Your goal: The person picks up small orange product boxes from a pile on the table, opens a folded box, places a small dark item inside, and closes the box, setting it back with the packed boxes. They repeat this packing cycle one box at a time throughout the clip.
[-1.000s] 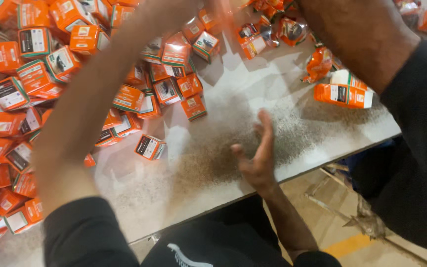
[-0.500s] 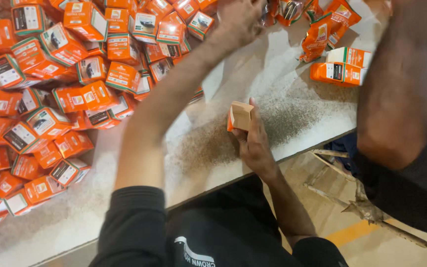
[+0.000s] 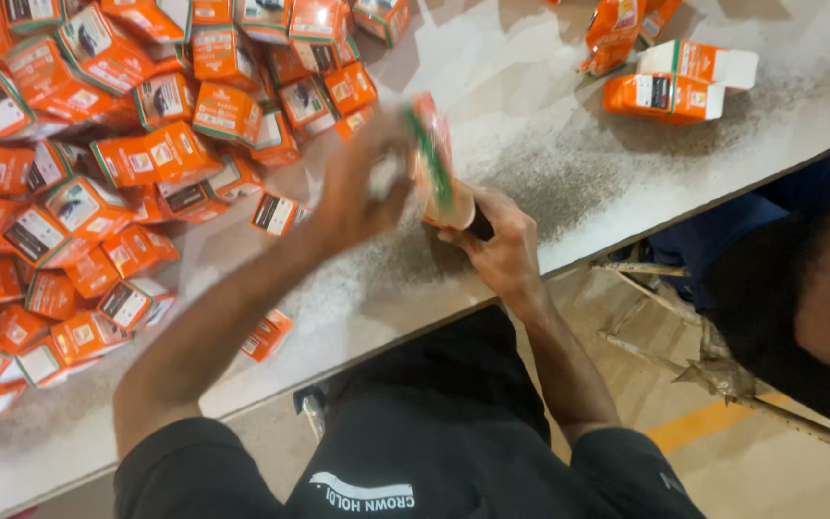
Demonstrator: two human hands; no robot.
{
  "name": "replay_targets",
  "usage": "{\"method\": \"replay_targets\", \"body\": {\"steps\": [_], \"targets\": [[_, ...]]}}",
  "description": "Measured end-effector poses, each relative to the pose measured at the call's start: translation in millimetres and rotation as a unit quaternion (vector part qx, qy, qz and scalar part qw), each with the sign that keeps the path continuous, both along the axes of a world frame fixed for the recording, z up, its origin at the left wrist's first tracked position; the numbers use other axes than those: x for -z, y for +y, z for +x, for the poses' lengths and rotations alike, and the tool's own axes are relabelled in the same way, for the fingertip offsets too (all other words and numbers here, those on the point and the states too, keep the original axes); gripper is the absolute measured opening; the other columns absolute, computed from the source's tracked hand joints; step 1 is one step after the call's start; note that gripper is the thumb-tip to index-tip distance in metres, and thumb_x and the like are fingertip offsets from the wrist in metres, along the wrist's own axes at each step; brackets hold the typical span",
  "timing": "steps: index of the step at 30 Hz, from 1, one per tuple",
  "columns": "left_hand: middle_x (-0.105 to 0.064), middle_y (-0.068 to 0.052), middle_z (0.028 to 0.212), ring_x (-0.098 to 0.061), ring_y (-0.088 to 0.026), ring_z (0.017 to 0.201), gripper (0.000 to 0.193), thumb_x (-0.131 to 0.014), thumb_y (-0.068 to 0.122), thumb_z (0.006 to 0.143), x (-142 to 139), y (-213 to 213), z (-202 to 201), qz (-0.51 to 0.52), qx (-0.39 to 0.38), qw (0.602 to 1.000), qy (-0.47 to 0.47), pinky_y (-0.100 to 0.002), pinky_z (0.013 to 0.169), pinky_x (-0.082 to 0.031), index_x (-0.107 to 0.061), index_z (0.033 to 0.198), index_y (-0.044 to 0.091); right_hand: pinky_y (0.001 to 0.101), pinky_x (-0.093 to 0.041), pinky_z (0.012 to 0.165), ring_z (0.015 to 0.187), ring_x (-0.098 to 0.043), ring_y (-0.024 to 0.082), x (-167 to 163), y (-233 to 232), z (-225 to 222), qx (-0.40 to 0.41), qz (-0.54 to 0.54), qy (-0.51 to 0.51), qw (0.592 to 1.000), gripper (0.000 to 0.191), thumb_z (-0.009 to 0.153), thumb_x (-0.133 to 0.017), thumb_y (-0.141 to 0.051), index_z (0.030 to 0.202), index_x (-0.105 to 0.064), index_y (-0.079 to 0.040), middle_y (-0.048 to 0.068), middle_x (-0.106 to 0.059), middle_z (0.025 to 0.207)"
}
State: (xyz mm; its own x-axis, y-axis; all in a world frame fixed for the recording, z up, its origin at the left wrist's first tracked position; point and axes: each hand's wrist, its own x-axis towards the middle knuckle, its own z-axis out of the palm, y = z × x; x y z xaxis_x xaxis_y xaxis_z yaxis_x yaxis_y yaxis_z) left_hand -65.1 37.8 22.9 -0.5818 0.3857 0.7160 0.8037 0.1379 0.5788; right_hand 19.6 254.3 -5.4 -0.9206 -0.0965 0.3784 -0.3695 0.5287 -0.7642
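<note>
head cam | looks steeply down, close | over table (image 3: 549,144) edge, lap, floor | single view

Packing workshop

Heaps of small orange cartons (image 3: 98,163) cover a long dusty white bench (image 3: 549,125) over a bare concrete floor (image 3: 780,481).

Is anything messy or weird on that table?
Yes. Dark powdery grit is scattered over the white table, and the orange boxes lie jumbled in a heap, not stacked. One box sits near the table's edge.
</note>
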Motion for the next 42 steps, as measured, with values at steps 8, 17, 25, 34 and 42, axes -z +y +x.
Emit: {"method": "replay_targets", "body": {"steps": [8, 17, 25, 34, 42], "targets": [[-0.066, -0.012, 0.134, -0.041, -0.042, 0.148, 0.029, -0.073, 0.002, 0.09, 22, -13, 38, -0.178, -0.021, 0.963, 0.201, -0.066, 0.125, -0.025, -0.056, 0.114, 0.008, 0.0347, -0.06, 0.089, 0.104, -0.076, 0.026, -5, -16, 1, -0.021, -0.018, -0.082, 0.996, 0.05, 0.081, -0.083, -0.003, 0.128, -0.066, -0.008, 0.012, -0.074, 0.114], [-0.06, -0.015, 0.132, -0.036, -0.048, 0.146, 0.048, -0.081, 0.022, 0.084, 25, -7, 46, -0.154, -0.045, 0.984, 0.083, -0.067, 0.123, -0.022, -0.064, 0.126, 0.006, 0.0353, -0.057, 0.101, 0.119, -0.073, 0.024, -27, -23, 5, -0.066, -0.055, -0.027, 0.996, 0.061, 0.085, -0.083, -0.002, 0.142, -0.061, -0.01, 0.01, -0.073, 0.131], [-0.042, -0.021, 0.136, -0.053, -0.04, 0.123, 0.02, -0.067, 0.014, 0.099, 27, 16, 53, -0.131, -0.13, 0.972, -0.148, -0.049, 0.104, -0.045, -0.066, 0.117, 0.007, 0.0379, -0.058, 0.088, 0.101, -0.073, 0.032, -10, -25, 4, -0.019, 0.002, -0.039, 0.999, 0.06, 0.08, -0.088, -0.004, 0.134, -0.063, -0.006, 0.017, -0.072, 0.111], [-0.062, -0.016, 0.111, -0.066, -0.019, 0.095, 0.05, -0.076, 0.014, 0.09, 29, 13, 47, 0.047, -0.085, 0.958, -0.27, -0.036, 0.08, -0.053, -0.046, 0.128, 0.0, 0.0405, -0.058, 0.09, 0.107, -0.073, 0.034, 5, -21, -2, -0.032, 0.001, -0.011, 0.999, 0.059, 0.082, -0.088, -0.006, 0.134, -0.061, -0.004, 0.018, -0.072, 0.116], [-0.072, -0.008, 0.082, -0.069, -0.012, 0.073, 0.013, -0.072, 0.011, 0.091, 41, 20, 16, -0.045, -0.064, 0.944, -0.32, -0.032, 0.065, -0.054, -0.07, 0.1, 0.001, 0.043, -0.058, 0.096, 0.119, -0.07, 0.037, 18, -23, 2, 0.001, -0.01, -0.003, 1.0, 0.059, 0.086, -0.089, -0.011, 0.134, -0.056, -0.001, 0.018, -0.066, 0.131]]}}
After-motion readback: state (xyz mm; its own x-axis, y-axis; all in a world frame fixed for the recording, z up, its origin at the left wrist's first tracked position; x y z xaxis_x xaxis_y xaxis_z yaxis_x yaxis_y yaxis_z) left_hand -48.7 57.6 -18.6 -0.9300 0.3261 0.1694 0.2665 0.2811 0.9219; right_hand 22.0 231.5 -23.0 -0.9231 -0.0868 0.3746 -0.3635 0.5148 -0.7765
